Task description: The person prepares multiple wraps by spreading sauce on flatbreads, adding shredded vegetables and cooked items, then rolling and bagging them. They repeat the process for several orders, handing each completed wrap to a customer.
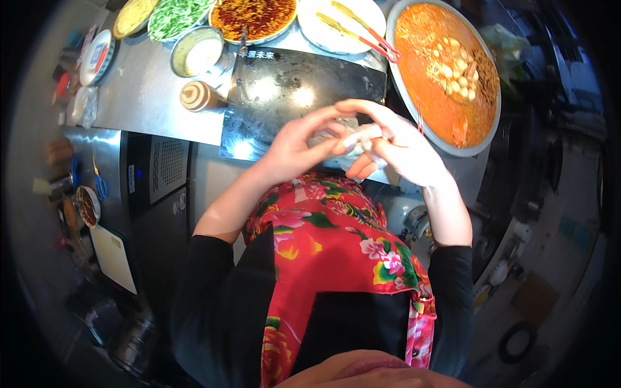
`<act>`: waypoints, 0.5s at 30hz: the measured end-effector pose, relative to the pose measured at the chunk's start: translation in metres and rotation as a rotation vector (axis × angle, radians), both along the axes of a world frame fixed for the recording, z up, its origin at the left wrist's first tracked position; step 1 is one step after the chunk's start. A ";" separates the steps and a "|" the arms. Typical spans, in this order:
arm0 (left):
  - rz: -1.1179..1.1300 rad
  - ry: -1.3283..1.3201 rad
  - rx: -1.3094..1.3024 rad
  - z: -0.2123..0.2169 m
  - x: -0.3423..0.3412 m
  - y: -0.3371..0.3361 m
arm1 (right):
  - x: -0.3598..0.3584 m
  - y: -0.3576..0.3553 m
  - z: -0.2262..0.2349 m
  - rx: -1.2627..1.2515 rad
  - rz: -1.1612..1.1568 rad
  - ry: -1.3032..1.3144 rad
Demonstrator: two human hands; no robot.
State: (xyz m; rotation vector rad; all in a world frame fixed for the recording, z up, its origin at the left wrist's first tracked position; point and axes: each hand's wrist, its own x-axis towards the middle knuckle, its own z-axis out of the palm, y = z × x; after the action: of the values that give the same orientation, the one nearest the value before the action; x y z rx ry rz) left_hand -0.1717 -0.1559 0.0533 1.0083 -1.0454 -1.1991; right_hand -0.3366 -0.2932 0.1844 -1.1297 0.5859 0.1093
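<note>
Crumpled clear plastic wrap (346,137), pale and glossy, pinched by left hand (299,145) and right hand (401,150), above dark griddle (291,90)

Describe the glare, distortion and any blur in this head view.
Head view: bright lamp glare spots sit on the dark metal plate; fisheye bending curves the steel counter edges and blackens the corners; the left hand and right hand are slightly soft around the pale wrapped item; the orange soup basin is sharp.
</note>
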 end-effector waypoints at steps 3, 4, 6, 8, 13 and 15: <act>0.077 -0.601 -0.225 0.036 -0.021 -0.015 | 0.000 -0.005 0.004 -0.324 0.180 0.059; 0.101 -0.595 -0.207 0.042 -0.025 -0.017 | 0.000 -0.006 0.007 -0.433 0.236 0.060; 0.108 -0.578 -0.097 0.044 -0.033 -0.022 | 0.000 -0.001 0.009 -0.687 0.336 -0.020; 0.303 -0.850 -0.151 0.039 -0.036 -0.029 | 0.001 0.006 0.009 -0.915 0.430 -0.073; 0.476 -0.488 -0.077 0.028 -0.039 -0.012 | -0.003 0.014 -0.007 -1.101 0.204 -0.150; 0.511 0.050 0.079 0.026 -0.043 0.008 | -0.006 0.002 -0.025 -1.049 0.084 -0.109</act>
State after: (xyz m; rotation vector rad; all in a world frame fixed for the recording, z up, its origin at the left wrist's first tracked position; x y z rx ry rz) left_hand -0.2146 -0.1483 0.0794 1.2106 -0.6474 -0.8425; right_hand -0.3425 -0.2909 0.1595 -2.1604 0.4936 -0.2182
